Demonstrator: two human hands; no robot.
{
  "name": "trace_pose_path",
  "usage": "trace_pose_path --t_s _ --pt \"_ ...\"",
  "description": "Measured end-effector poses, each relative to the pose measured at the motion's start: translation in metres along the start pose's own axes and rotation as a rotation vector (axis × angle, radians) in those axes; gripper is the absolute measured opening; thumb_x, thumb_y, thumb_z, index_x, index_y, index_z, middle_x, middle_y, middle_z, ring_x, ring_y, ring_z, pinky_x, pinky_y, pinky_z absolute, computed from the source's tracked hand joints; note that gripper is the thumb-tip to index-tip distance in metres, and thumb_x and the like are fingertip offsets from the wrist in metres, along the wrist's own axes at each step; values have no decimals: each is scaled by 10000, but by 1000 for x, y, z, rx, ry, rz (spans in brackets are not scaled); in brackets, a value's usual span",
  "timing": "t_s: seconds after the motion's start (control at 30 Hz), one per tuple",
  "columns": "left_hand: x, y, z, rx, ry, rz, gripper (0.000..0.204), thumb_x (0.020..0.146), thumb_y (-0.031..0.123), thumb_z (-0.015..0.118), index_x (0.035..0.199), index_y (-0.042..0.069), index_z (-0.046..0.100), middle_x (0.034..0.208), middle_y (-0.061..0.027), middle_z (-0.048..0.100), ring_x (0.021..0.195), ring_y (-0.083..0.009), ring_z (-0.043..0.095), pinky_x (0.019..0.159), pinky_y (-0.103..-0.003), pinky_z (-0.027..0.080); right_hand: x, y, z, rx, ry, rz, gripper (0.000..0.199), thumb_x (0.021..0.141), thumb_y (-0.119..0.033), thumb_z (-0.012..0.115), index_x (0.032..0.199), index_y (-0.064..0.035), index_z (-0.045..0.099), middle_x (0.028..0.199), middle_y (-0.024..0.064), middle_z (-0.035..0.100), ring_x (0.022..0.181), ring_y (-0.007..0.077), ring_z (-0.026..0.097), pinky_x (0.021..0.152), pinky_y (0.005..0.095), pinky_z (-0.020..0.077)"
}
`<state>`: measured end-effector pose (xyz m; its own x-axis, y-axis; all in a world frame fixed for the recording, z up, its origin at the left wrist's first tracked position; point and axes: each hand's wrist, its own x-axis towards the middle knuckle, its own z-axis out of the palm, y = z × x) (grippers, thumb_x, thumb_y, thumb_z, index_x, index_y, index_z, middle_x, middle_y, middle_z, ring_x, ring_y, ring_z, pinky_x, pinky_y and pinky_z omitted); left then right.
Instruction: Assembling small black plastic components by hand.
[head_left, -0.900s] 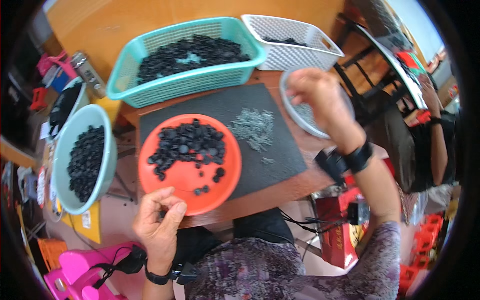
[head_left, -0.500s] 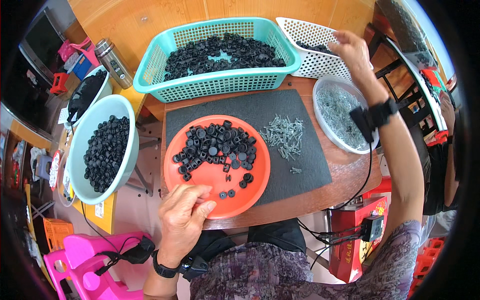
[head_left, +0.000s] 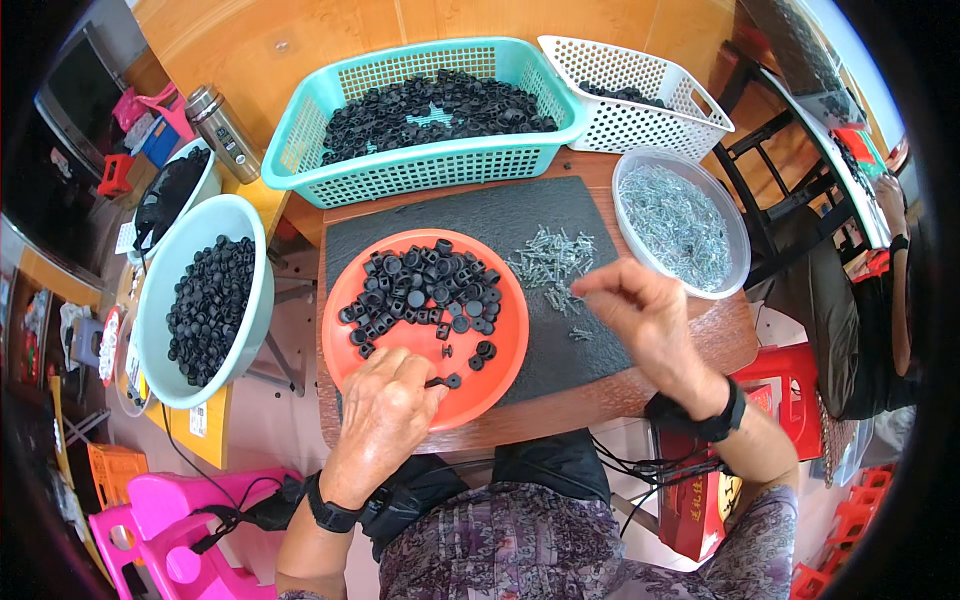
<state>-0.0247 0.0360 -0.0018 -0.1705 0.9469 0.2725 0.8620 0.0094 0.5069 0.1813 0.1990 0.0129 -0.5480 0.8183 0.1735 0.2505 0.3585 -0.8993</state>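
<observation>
A round orange-red tray [head_left: 470, 398] carries a heap of small black plastic parts [head_left: 430, 285], with a few loose ones nearer me. Over the tray's near left edge, my left hand [head_left: 385, 405] is closed, its fingertips on a small black round part [head_left: 434, 382]. Another black disc [head_left: 453, 381] lies right beside those fingertips. My right hand [head_left: 645, 320] hovers at the right side of a pile of small silver screws [head_left: 550, 256], thumb and fingers pinched together. What they hold, if anything, is too small to make out. The screws lie on a dark grey mat [head_left: 570, 350].
A teal basket [head_left: 430, 168] and a white perforated basket [head_left: 640, 128], both with black parts, stand at the back. A clear tub of screws [head_left: 680, 225] sits right; a pale green basin of black parts [head_left: 255, 300] stands left. Cables [head_left: 640, 465] hang below the table edge.
My right hand has come back from the white basket, down toward the screw pile. My left hand has turned and moved over the tray, its fingertips now at a loose black part.
</observation>
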Motion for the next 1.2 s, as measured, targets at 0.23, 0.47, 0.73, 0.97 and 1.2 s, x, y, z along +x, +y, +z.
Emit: trace_pose_path --t_s 0.23,0.47,0.73,0.97,1.2 --pt "-1 0 3 103 67 85 170 619 -10 692 706 5 547 660 -99 554 618 -252 550 543 -346 430 -29 -10 41 57 -80 -219 86 763 27 612 838 -14 619 749 83 592 694 205 571 606 303 445" --pt "-15 15 -10 -616 111 -386 128 708 -66 668 767 7 581 769 0 593 717 -53 542 599 -196 443 -53 -27 69 278 -169 -119 120 774 18 628 888 -15 614 772 92 584 704 206 572 624 302 452" --pt "-25 35 -12 -951 241 -348 161 748 -44 680 892 -29 611 832 -37 598 732 -72 562 651 -197 475 -57 -42 86 715 -210 127 102 867 -8 578 966 16 581 873 34 611 799 50 553 712 205 480" --pt "-30 29 2 -1166 257 -344 225 745 -14 704 958 -37 635 889 -53 607 783 -104 589 703 -212 485 -61 -42 88 867 -182 217 90 868 -10 577 956 12 579 869 27 608 775 49 555 680 196 480" --pt "-26 38 4 -1213 284 -413 266 691 46 760 916 -28 639 832 -27 589 749 -99 541 715 -210 439 -63 -40 88 935 -166 260 95 863 -1 581 954 8 555 856 41 603 773 57 568 672 195 496"
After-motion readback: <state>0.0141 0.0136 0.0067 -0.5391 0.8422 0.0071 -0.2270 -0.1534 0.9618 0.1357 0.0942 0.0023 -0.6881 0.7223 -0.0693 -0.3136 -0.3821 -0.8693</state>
